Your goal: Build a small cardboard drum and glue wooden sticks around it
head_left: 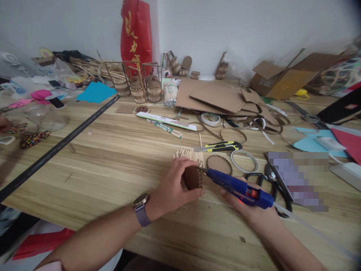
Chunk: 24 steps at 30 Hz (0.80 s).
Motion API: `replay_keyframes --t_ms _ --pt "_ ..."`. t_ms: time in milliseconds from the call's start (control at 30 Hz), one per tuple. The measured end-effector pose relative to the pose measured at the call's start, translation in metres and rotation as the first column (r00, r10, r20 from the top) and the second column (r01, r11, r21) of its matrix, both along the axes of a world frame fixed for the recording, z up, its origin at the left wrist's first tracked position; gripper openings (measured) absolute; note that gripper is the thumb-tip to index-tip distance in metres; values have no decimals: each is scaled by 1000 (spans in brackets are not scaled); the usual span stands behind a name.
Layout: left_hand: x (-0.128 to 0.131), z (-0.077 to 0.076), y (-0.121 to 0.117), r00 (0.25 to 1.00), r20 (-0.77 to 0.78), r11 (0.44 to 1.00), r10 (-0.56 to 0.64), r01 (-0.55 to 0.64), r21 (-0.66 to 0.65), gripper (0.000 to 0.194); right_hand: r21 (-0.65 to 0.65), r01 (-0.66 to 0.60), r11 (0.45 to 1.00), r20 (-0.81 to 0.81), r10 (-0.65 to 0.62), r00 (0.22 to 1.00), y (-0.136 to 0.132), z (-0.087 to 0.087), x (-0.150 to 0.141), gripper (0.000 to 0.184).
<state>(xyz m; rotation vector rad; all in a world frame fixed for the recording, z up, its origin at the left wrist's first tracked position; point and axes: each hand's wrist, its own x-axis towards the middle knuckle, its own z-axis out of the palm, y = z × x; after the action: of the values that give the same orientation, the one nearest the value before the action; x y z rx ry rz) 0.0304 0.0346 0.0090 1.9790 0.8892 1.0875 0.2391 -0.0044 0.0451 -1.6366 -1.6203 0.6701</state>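
My left hand (180, 180), with a watch on its wrist, curls its thumb and fingers around a small round cardboard cup (193, 180) with a corrugated edge. In my right hand (248, 205) is a blue hot glue gun (237, 187), a red light glowing on its body and a long clear glue stick (299, 220) trailing from its back. Its nozzle points left, at the cup's rim; whether it touches cannot be made out. Just behind the cup lies a pile of short wooden sticks (187, 153). To the right of the pile rests a corrugated-edged cardboard disc (219, 165).
A yellow-black utility knife (222, 146), a tape roll (244, 161), black scissors (283, 199) and a phone-like slab (296, 180) lie close to my right hand. Cardboard sheets (214, 96) and small stick-covered buckets (138, 92) stand farther back. Another person's hand (5, 123) shows at far left.
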Motion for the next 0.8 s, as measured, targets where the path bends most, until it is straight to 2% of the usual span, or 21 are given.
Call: replay_keyframes --t_ms 367,800 --pt "0 -2 1 1000 13 1000 4 -4 -31 58 -22 32 999 -97 -34 995 1 -5 1 16" --pt "-1 -4 0 1000 2 1000 -23 23 -13 55 -16 -24 1000 -50 23 998 0 -14 4 24"
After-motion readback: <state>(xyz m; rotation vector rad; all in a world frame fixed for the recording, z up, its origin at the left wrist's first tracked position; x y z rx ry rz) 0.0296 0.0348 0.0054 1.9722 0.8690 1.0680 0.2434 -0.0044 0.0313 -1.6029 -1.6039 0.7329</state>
